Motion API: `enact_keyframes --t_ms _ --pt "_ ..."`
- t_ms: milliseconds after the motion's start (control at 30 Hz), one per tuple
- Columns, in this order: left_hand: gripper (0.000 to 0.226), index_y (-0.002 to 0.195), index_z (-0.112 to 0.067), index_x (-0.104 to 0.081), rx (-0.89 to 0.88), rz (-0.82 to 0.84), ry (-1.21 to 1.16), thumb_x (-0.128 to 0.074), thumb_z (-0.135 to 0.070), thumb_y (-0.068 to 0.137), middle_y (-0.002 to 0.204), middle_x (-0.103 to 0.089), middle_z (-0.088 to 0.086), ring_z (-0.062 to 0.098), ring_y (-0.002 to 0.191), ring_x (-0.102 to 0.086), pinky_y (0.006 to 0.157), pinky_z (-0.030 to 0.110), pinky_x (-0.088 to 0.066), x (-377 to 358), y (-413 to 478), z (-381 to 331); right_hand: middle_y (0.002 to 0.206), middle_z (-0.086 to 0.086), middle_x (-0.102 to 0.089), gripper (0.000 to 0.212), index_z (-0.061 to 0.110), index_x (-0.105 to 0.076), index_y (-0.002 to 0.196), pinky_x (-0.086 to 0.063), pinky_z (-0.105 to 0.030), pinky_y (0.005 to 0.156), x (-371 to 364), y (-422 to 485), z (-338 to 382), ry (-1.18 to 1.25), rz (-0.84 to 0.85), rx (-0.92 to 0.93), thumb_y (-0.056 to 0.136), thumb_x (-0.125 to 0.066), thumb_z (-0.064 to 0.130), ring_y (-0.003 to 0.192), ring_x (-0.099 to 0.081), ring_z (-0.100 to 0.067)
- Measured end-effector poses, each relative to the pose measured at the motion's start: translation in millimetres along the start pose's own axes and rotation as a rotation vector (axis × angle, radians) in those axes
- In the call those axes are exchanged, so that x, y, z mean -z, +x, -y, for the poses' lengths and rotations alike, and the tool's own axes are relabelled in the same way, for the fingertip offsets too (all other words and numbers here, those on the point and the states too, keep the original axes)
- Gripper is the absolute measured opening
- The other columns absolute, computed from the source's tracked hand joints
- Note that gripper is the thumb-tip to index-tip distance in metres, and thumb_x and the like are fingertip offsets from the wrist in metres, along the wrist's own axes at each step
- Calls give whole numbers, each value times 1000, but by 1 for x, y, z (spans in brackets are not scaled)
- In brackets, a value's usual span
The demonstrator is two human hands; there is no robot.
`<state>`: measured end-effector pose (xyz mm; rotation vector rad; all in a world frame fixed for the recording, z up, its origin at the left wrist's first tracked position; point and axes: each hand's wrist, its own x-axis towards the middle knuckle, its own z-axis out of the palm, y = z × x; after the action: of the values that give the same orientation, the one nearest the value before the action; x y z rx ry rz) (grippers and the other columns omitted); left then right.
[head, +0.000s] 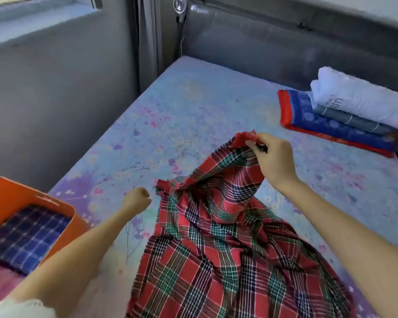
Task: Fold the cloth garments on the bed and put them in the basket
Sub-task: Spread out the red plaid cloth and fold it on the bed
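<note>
Head view shows the red plaid cloth (218, 244) lying crumpled on the bed (193, 106), most of it spread toward the person, with one fringed corner lifted clear of the sheet. The right hand (271, 161) pinches that corner between thumb and fingers (253, 146). The left hand (137, 201) hovers just beside the cloth's left corner, its fingers curled and holding nothing. The orange basket (32, 198) sits at the bed's left edge with a blue checked cloth (25, 235) already folded inside; a stack of folded garments (345, 115) rests near the headboard, well apart.

Risks, as I judge them: a one-corner pinch is thin, so a quick shake could slip the fringe free; with the left corner not yet gripped, the cloth may bunch or twist instead of opening flat, giving a crooked fold; the near part may slide off the bed edge.

The cloth's long axis seems to run from the person away toward the headboard, raised corner pointing far and slightly right
</note>
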<state>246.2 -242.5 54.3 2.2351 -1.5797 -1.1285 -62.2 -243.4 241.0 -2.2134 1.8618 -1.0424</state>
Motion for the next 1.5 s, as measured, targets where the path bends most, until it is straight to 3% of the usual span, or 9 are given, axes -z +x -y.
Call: enact_keyframes --t_ms 300,533,667,800,900,1000,1133,1300,1500 --pt "34 57 -15 -32 345 207 112 -48 -6 85 58 -34 1 23 62 -44 60 33 -33 -117 -135 219 52 9 -45 28 3 -53 66 -34 -13 47 -67 -149 47 179 440 -121 91 -61 14 51 -52 14" --pt "24 102 -7 -65 361 285 -66 -58 -26 91 102 -68 12 25 97 -63 78 28 -45 -178 -189 295 50 0 -39 35 6 -41 64 -31 -20 47 -107 -269 65 111 611 -206 93 -57 19 48 -53 0" --pt "26 103 -21 -65 309 401 -86 -64 -40 85 100 -70 -2 17 92 -65 80 29 -51 -193 -214 308 47 6 -36 39 21 -35 61 -28 -21 46 -117 -330 92 77 716 -201 93 -57 22 47 -47 -10" --pt "25 68 -22 -56 350 324 -109 -68 -40 81 71 -61 -2 18 74 -59 56 27 -37 -188 -244 316 66 17 -57 14 17 -61 84 -33 -16 59 -108 -384 149 369 1006 -240 94 -56 24 63 -53 0" --pt "38 80 -17 -68 306 325 -352 -76 -47 58 85 -71 1 19 85 -66 78 33 -50 -187 -269 338 79 27 -66 16 24 -62 81 -40 -12 70 -115 -412 168 507 1158 -280 94 -56 17 82 -58 8" --pt "37 98 -14 -71 338 354 -612 -82 -31 68 95 -74 -4 11 91 -69 81 24 -53 -178 -299 349 135 -5 -54 42 3 -50 132 -32 -17 96 -144 -439 152 350 1090 -330 96 -52 25 125 -47 -16" --pt "45 105 -18 -68 328 366 -830 -79 -38 66 104 -72 -3 12 93 -69 78 17 -52 -171 -337 355 139 -8 -49 49 2 -43 138 -28 -15 95 -159 -473 141 317 999 -347 96 -52 26 129 -43 -18" --pt "25 107 -10 -61 404 66 -983 -60 -29 90 99 -72 10 30 92 -69 89 51 -52 -178 -368 351 91 8 -68 20 12 -70 104 -44 -16 71 -146 -496 162 404 809 -134 90 -63 24 78 -59 -3" --pt "11 91 -3 -67 373 -12 -981 -70 -7 82 85 -73 15 31 79 -70 71 41 -58 -164 -386 323 63 16 -49 16 15 -64 71 -35 -14 56 -142 -520 184 335 655 72 83 -66 25 59 -47 -3"
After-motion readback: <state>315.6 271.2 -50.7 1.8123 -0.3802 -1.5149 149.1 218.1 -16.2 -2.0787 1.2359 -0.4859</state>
